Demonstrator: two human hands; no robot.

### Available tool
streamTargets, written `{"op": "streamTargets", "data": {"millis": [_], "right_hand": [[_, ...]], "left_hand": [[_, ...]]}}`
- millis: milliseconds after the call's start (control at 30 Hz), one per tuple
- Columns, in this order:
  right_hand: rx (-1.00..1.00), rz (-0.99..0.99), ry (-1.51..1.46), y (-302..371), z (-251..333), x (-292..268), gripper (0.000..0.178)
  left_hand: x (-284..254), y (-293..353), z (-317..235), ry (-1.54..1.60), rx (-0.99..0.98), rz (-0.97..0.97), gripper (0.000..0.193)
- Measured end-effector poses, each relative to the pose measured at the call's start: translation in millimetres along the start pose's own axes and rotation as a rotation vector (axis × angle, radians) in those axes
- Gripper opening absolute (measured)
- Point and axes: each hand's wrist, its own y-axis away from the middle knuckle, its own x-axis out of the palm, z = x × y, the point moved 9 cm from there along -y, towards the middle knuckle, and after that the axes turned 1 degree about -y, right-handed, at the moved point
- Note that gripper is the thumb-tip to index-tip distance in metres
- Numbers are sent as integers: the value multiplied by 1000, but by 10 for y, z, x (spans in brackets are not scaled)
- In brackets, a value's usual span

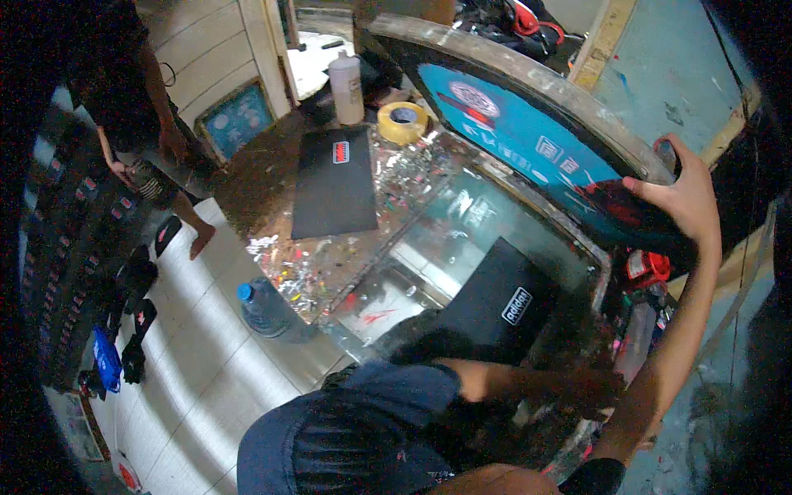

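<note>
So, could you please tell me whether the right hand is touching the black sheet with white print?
Apart: the head view shows the right hand up at the raised frame, with a wide gap between that hand and the black sheet.

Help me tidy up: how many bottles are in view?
2: a pale bottle left of the yellow tape roll, and a blue-capped bottle by the table's left edge. Others may be hidden in the dark areas.

Pale floor (235,363), apparently tiled; bluish wall (672,78) at right.
</note>
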Motion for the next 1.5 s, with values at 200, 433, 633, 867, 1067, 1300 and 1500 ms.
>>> {"op": "streamTargets", "data": {"millis": [200, 433, 633, 867, 1067, 1300, 1500], "right_hand": [[8, 31, -43, -54, -37, 42, 76], [-7, -93, 137, 38, 199, -94, 94], [58, 12, 61, -141, 5, -101, 88], [63, 56, 19, -146, -42, -81, 77], [38, 64, -24, -222, -84, -52, 71], [30, 65, -69, -214, -52, -52, 66], [21, 50, -31, -247, -69, -64, 68]], "left_hand": [[318, -27, -18, -69, 10, 41, 38], [-1333, 1582, 878, -334, -203, -96, 43], [-1900, 1970, 866, -99, -286, -36, 92], [-1561, 2083, 1105, -144, -261, 278, 112], [-1535, 2096, 1104, -134, -287, 292, 112], [-1523, 2139, 1122, -132, -316, 303, 119], [-1537, 2120, 1107, -138, -310, 299, 119]]}}
